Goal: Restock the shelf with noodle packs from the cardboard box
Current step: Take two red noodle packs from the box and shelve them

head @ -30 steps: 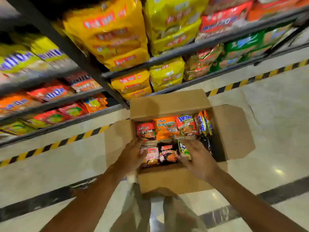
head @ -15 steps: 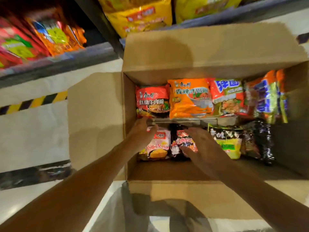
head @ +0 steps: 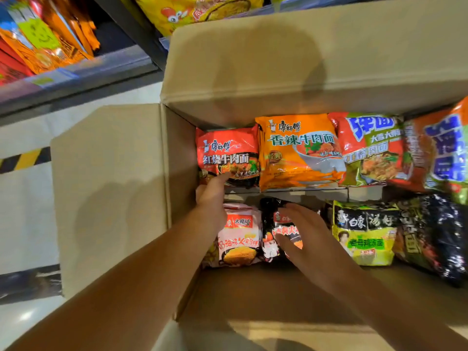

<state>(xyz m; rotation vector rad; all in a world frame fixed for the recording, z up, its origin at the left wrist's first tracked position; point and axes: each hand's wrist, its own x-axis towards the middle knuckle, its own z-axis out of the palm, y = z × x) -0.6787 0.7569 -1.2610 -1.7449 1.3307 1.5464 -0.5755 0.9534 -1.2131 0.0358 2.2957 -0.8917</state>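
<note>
An open cardboard box (head: 114,193) on the floor holds two rows of noodle packs. In the far row a red pack (head: 228,150) stands next to an orange pack (head: 298,150) and a red-green pack (head: 369,148). The near row has a white-pink pack (head: 240,239), a black pack (head: 273,224) and a yellow-green pack (head: 364,234). My left hand (head: 211,196) reaches into the box's left side, fingertips touching the red pack's lower edge. My right hand (head: 304,239) lies with spread fingers over the black pack, holding nothing.
The shelf (head: 76,72) at top left carries orange and red packs (head: 43,39); a yellow pack (head: 197,8) sits above the box's far flap (head: 304,54). More dark packs (head: 443,236) fill the box's right side. A black-yellow floor stripe (head: 22,160) runs at left.
The view has dropped much closer to the box. My left hand has moved forward from the white-pink pack to the red pack. My right hand stays over the black pack.
</note>
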